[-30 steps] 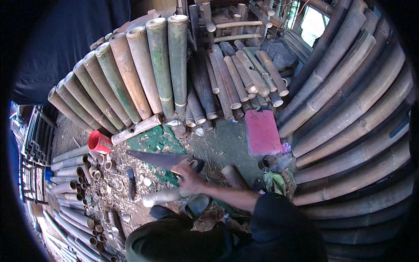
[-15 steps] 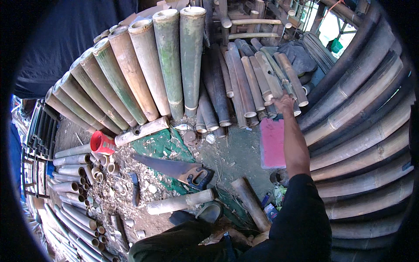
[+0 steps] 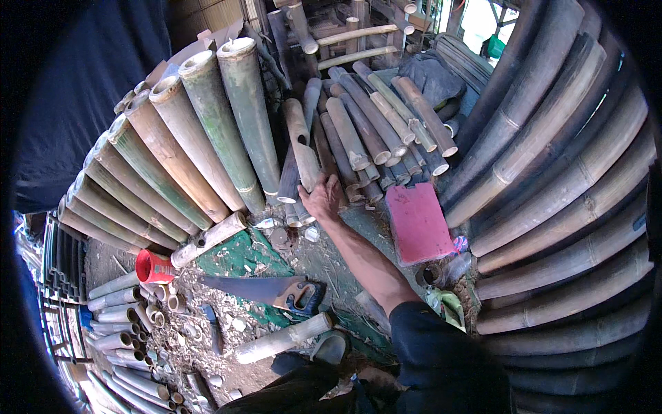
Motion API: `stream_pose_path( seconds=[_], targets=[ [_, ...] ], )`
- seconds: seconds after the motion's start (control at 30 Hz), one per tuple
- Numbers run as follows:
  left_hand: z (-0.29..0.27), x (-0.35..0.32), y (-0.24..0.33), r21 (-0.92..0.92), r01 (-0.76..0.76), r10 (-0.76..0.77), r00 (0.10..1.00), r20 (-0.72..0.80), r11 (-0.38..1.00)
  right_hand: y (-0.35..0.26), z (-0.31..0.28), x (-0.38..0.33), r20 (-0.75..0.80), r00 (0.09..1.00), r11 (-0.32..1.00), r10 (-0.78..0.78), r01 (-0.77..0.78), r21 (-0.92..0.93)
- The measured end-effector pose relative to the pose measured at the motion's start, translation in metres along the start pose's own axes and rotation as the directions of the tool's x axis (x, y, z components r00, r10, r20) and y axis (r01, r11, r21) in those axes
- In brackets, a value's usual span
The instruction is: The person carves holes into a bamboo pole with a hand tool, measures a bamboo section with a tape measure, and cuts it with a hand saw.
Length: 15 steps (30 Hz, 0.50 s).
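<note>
My right hand (image 3: 323,199) reaches forward, its fingers closed round the lower end of a pale tan bamboo pole (image 3: 301,141) in a leaning stack of short poles (image 3: 372,131). The forearm runs back to my dark sleeve (image 3: 441,345) at the lower right. A hand saw (image 3: 262,290) with a dark handle lies flat on a green sheet (image 3: 238,257) below the hand, apart from it. My left hand is out of the picture.
Thick green and tan bamboo poles (image 3: 207,131) lean at the left, and long dark ones (image 3: 552,172) curve down the right. A pink board (image 3: 417,222), a red cup (image 3: 153,266), a short cut bamboo piece (image 3: 283,339) and several small tubes (image 3: 131,331) lie on the littered ground.
My right hand left the saw, stretched to the poles at the far right, then shifted left onto the pale tan pole and closed on it. The view has swung nearer the stack.
</note>
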State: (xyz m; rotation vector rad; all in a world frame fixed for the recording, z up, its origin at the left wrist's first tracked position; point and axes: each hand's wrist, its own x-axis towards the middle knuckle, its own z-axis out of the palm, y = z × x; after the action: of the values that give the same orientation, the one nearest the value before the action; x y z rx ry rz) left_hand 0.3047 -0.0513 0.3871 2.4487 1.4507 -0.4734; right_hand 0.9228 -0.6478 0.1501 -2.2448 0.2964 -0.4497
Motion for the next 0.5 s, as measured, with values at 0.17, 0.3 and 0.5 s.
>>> stream_pose_path(
  seconds=[0.17,0.3,0.5],
  targets=[
    [-0.003,0.002,0.005,-0.016,0.009,-0.009,1.0,-0.029,1.0,-0.007,0.012,0.048,0.177,0.984,0.998,-0.018,0.007,0.061],
    [-0.004,0.013,-0.001,-0.038,0.028,-0.029,0.999,-0.028,0.999,0.057,0.001,0.137,-0.049,0.953,0.954,0.298,-0.295,0.062],
    [0.006,0.042,-0.022,-0.107,0.061,-0.065,0.997,-0.031,0.992,0.187,-0.082,0.224,-0.017,0.953,0.951,0.302,-0.3,0.07]
  ],
)
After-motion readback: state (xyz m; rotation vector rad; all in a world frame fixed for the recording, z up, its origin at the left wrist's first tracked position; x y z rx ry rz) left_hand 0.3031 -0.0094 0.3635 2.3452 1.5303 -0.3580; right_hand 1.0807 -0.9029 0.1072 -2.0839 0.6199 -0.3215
